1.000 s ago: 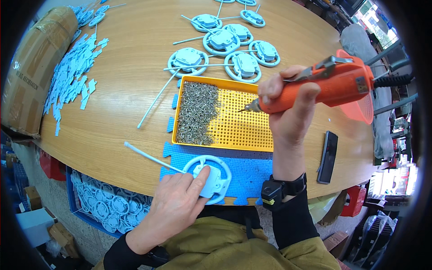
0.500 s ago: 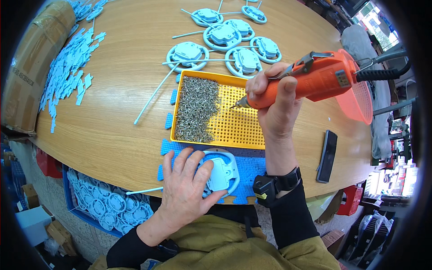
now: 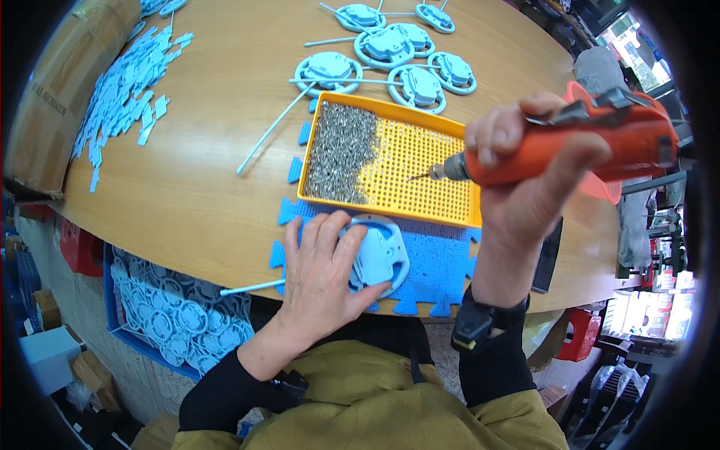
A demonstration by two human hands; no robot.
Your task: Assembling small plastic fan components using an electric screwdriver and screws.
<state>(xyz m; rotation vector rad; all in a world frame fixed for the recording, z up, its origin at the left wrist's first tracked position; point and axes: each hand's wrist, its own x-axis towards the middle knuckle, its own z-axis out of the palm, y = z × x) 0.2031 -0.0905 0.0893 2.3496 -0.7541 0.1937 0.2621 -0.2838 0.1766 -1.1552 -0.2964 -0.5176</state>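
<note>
My left hand (image 3: 319,270) lies over the left side of a light blue toy steering wheel (image 3: 375,259), fingers bent across it and thumb at its near edge, holding it on a blue foam mat (image 3: 435,262). A thin light blue rod sticks out to the left from under this hand. My right hand (image 3: 517,202) is wrapped round an orange-red electric screwdriver (image 3: 577,146), somewhat blurred. Its bit points left, above the bare perforated part of a yellow tray (image 3: 420,176). Small silver screws (image 3: 337,154) heap up the tray's left side. Whether a screw sits on the bit I cannot tell.
More light blue steering wheels (image 3: 330,69) with rods lie beyond the tray. Flat blue pieces (image 3: 127,82) are piled beside a cardboard box (image 3: 64,97) at the left. A bin of blue parts (image 3: 180,315) stands below the table edge. A dark phone (image 3: 549,259) lies right of my right arm.
My right hand has moved the screwdriver to the right, its bit farther from the screw heap. The whole view has shifted a little. My left hand stays on the steering wheel.
</note>
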